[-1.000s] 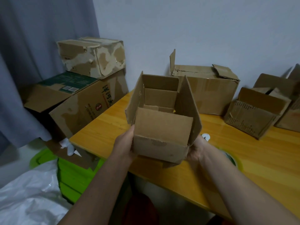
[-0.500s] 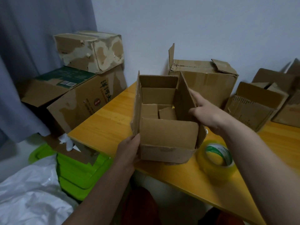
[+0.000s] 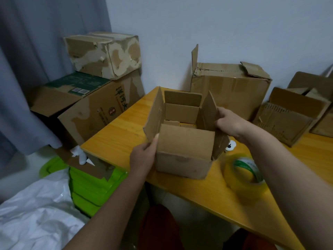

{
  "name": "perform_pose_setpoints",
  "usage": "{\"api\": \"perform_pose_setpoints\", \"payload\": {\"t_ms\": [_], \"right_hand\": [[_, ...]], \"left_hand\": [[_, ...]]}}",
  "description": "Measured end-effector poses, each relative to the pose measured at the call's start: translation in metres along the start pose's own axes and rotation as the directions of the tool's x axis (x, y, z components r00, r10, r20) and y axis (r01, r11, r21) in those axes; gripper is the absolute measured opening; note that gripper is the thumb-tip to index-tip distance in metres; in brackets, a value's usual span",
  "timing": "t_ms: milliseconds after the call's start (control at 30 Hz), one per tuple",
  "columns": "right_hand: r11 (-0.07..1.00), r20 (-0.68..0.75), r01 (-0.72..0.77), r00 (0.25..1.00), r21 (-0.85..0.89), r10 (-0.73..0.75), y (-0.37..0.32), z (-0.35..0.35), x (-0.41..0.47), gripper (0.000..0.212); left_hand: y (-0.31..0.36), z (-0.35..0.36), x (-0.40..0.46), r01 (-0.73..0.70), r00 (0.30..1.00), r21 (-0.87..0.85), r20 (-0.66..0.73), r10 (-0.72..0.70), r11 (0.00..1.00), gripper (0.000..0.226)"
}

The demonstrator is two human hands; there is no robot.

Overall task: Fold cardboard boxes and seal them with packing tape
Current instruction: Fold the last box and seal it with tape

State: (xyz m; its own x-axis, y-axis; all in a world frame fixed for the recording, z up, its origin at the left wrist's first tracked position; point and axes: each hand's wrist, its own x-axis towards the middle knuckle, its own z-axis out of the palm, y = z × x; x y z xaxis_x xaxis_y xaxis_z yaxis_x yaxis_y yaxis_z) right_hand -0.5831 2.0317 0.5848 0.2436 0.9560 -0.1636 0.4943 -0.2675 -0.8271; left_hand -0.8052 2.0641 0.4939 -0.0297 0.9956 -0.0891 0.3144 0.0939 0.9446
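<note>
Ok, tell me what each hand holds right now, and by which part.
Both hold the small open box. The left hand grips its left flap at the lower near edge; the right hand grips the upright right flap along its outer edge.

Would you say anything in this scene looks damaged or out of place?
Yes. The stacked box by the curtain has its brown surface torn off in pale patches, and the crushed box at the table's far right leans with ripped flaps. The small box in both hands looks sound.
</note>
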Motion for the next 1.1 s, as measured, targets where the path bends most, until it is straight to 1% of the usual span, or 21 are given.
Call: {"api": "perform_pose_setpoints", "payload": {"t_ms": [100, 167, 233, 300, 333, 367, 400, 433, 467, 500, 533, 600, 667, 733, 767, 833, 867, 933, 967, 1033, 1100], "right_hand": [[1.000, 0.041, 0.013, 0.999, -0.006, -0.013, 0.006, -0.007, 0.000, 0.034], [1.000, 0.056, -0.011, 0.998, 0.003, 0.011, 0.012, -0.015, 0.000, 0.039], [0.998, -0.006, -0.022, 1.000, -0.055, 0.022, 0.018, -0.018, 0.002, 0.058], [0.971, -0.109, -0.015, 0.994, -0.237, -0.012, 0.021, -0.014, 0.002, 0.079], [0.939, -0.143, -0.008, 0.989, -0.345, -0.044, 0.023, -0.010, 0.000, 0.083], [0.879, -0.162, 0.004, 0.982, -0.478, -0.093, 0.025, -0.006, -0.003, 0.081], [0.778, -0.162, 0.031, 0.972, -0.628, -0.169, 0.029, -0.002, -0.005, 0.076], [0.644, -0.131, 0.088, 0.950, -0.760, -0.285, 0.033, 0.000, -0.007, 0.069], [0.517, -0.066, 0.161, 0.917, -0.841, -0.394, 0.036, 0.001, -0.008, 0.061], [0.442, 0.003, 0.233, 0.887, -0.867, -0.461, 0.039, 0.001, -0.009, 0.052], [0.443, 0.062, 0.304, 0.875, -0.844, -0.481, 0.040, 0.002, -0.012, 0.045], [0.641, 0.142, 0.386, 0.906, -0.663, -0.399, 0.037, 0.006, -0.020, 0.038], [0.852, 0.202, 0.327, 0.943, -0.410, -0.265, 0.036, 0.008, -0.026, 0.041], [0.925, 0.185, 0.254, 0.961, -0.282, -0.207, 0.036, 0.008, -0.028, 0.054], [0.951, 0.156, 0.210, 0.972, -0.226, -0.177, 0.035, 0.007, -0.029, 0.055], [0.983, 0.145, 0.144, 0.981, -0.110, -0.127, 0.033, 0.008, -0.032, 0.052], [0.983, 0.183, 0.159, 0.973, -0.094, -0.140, 0.032, 0.011, -0.032, 0.053], [0.927, 0.237, 0.220, 0.960, -0.302, -0.151, 0.033, 0.018, -0.027, 0.050], [0.879, 0.234, 0.241, 0.960, -0.412, -0.154, 0.034, 0.021, -0.023, 0.066], [0.862, 0.185, 0.243, 0.967, -0.444, -0.177, 0.033, 0.024, -0.015, 0.105], [0.870, 0.195, 0.265, 0.960, -0.416, -0.199, 0.029, 0.024, -0.006, 0.119]], "left_hand": [[-0.002, 0.001, 0.000, -0.171, 0.969, -0.106, -0.200, 0.147, 0.980, 0.041], [0.001, -0.002, -0.004, -0.258, 0.930, -0.182, -0.314, 0.192, 0.949, 0.034], [0.003, -0.003, -0.009, -0.265, 0.912, -0.169, -0.364, 0.190, 0.949, 0.052], [0.001, -0.004, -0.013, -0.225, 0.901, -0.142, -0.408, 0.150, 0.964, 0.080], [0.002, -0.006, -0.015, -0.221, 0.886, -0.100, -0.437, 0.157, 0.970, 0.093], [0.001, -0.011, -0.013, -0.242, 0.855, 0.017, -0.469, 0.221, 0.970, 0.102], [-0.002, -0.015, -0.009, -0.274, 0.806, 0.228, -0.476, 0.352, 0.934, 0.108], [-0.004, -0.019, -0.006, -0.318, 0.737, 0.471, -0.423, 0.527, 0.823, 0.106], [-0.004, -0.023, -0.005, -0.354, 0.682, 0.659, -0.303, 0.666, 0.663, 0.099], [-0.003, -0.025, -0.003, -0.431, 0.672, 0.717, -0.150, 0.725, 0.548, 0.089], [0.001, -0.027, -0.004, -0.518, 0.709, 0.673, -0.008, 0.705, 0.528, 0.079], [0.007, -0.028, -0.008, -0.583, 0.792, 0.569, 0.240, 0.561, 0.580, 0.071], [0.005, -0.028, -0.006, -0.568, 0.822, 0.504, 0.312, 0.476, 0.651, 0.071], [0.004, -0.029, -0.004, -0.507, 0.861, 0.362, 0.256, 0.440, 0.782, 0.064], [0.005, -0.029, -0.004, -0.468, 0.882, 0.292, 0.219, 0.418, 0.834, 0.063], [0.005, -0.024, -0.005, -0.425, 0.904, 0.254, 0.162, 0.395, 0.869, 0.064], [0.005, -0.022, -0.005, -0.425, 0.905, 0.305, 0.128, 0.405, 0.852, 0.064], [0.006, -0.018, -0.007, -0.408, 0.903, 0.433, 0.060, 0.426, 0.804, 0.073], [0.006, -0.016, -0.008, -0.390, 0.904, 0.474, 0.031, 0.427, 0.790, 0.079], [0.006, -0.013, -0.007, -0.333, 0.915, 0.548, -0.008, 0.403, 0.767, 0.089], [0.009, -0.012, -0.008, -0.306, 0.918, 0.626, -0.004, 0.396, 0.717, 0.094]]}}
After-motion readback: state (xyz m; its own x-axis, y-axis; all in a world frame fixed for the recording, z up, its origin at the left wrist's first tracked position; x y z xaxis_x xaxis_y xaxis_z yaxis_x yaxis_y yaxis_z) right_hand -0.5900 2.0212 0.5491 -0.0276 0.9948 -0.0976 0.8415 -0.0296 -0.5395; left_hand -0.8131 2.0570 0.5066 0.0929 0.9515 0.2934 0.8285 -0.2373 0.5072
